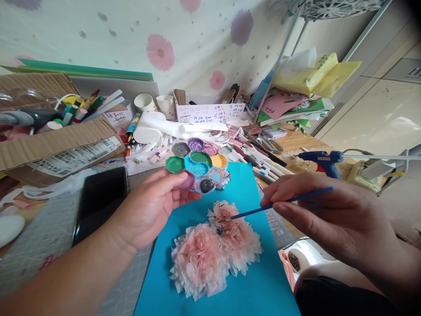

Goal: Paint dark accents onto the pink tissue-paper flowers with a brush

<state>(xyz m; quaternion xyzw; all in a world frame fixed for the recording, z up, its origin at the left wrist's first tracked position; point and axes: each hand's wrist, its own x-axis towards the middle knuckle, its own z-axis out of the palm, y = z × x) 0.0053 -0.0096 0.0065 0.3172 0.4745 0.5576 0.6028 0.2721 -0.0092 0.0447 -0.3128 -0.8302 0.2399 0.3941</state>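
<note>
My left hand (154, 208) grips a round paint palette (197, 164) with several wells of green, blue, purple, yellow and black paint, held just above the table. My right hand (324, 208) pinches a thin blue paintbrush (283, 202), its tip touching the top of the upper of three pink paper flowers (221, 211). Two bigger pink paper flowers (200, 259) lie below it on a blue paper sheet (250, 285).
A black phone (98, 199) lies left of the blue sheet on a grey cutting mat (49, 237). A cardboard box (49, 140) of supplies stands at the left. Pens, scissors (268, 145), paper cups (166, 105) and a blue glue gun (322, 161) crowd the back and right.
</note>
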